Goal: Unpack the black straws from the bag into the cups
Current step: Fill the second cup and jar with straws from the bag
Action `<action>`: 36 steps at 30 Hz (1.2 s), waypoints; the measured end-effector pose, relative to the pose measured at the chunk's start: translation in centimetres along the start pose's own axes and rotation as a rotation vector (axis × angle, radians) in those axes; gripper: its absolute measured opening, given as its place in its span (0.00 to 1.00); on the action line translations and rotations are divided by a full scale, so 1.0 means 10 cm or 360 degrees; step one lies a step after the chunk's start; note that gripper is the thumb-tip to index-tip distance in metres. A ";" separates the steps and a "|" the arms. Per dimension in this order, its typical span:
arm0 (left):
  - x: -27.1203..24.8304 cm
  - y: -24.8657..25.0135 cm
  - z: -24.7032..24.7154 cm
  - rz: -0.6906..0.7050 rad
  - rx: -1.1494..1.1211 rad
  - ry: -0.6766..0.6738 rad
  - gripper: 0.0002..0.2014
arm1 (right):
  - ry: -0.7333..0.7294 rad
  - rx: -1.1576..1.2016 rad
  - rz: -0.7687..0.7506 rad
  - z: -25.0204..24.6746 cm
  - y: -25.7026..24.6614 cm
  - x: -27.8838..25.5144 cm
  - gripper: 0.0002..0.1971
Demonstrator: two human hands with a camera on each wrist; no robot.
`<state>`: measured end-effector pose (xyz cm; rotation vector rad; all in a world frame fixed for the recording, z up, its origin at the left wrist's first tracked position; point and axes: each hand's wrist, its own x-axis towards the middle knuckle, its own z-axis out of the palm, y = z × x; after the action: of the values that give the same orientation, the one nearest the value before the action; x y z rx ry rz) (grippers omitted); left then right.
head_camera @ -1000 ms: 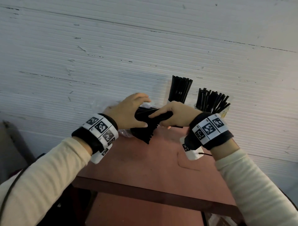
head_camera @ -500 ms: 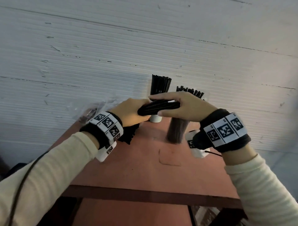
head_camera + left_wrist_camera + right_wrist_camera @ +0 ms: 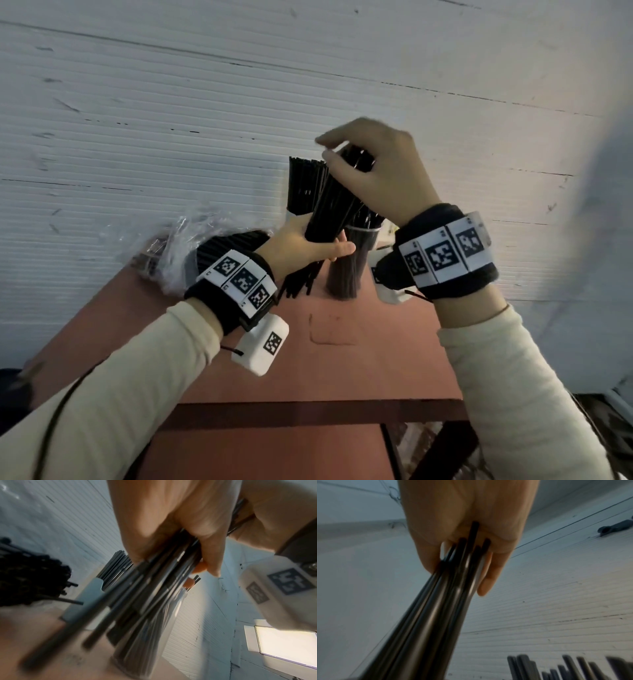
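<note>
A bundle of black straws (image 3: 334, 202) stands nearly upright, tilted to the right, above the table. My left hand (image 3: 308, 246) grips its lower half, fingers wrapped round it (image 3: 163, 574). My right hand (image 3: 359, 164) holds the top end, with the straws (image 3: 447, 595) running out between thumb and fingers. Just behind the bundle's lower end stands a clear cup (image 3: 352, 267) packed with black straws. A white cup (image 3: 291, 216) with more straws (image 3: 303, 185) stands to its left. The clear plastic bag (image 3: 178, 246) lies at the table's back left with black straws inside.
The reddish table (image 3: 342, 359) stands against a white ribbed wall (image 3: 171, 120), and its front edge (image 3: 308, 414) is a dark bar. Both cups sit close to the wall. Straw tops (image 3: 573, 669) show low in the right wrist view.
The bundle has swung from lying level between my hands to nearly upright. My right hand rose to its top end, and my left hand moved right toward the clear cup.
</note>
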<state>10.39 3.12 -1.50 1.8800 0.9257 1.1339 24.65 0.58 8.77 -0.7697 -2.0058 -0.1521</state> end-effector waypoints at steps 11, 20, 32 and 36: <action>0.01 -0.28 0.04 -0.0187 -0.0293 -0.0125 0.10 | -0.0209 -0.0079 0.0064 0.27 0.22 -0.15 0.20; 0.05 -0.37 0.01 -0.0413 -0.0128 -0.0224 0.09 | -0.0516 0.0004 0.0180 0.51 0.28 -0.27 0.15; -0.02 -0.43 0.02 -0.0689 -0.0067 -0.0272 0.04 | -0.0488 0.0020 0.0237 0.60 0.27 -0.31 0.16; -0.04 -0.42 0.00 -0.0689 0.0159 -0.0276 0.22 | -0.0432 0.0088 0.0242 0.59 0.23 -0.35 0.22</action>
<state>9.38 4.73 -5.25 1.7094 1.2310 0.6662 22.88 3.19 2.30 -0.9443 -2.1845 0.1016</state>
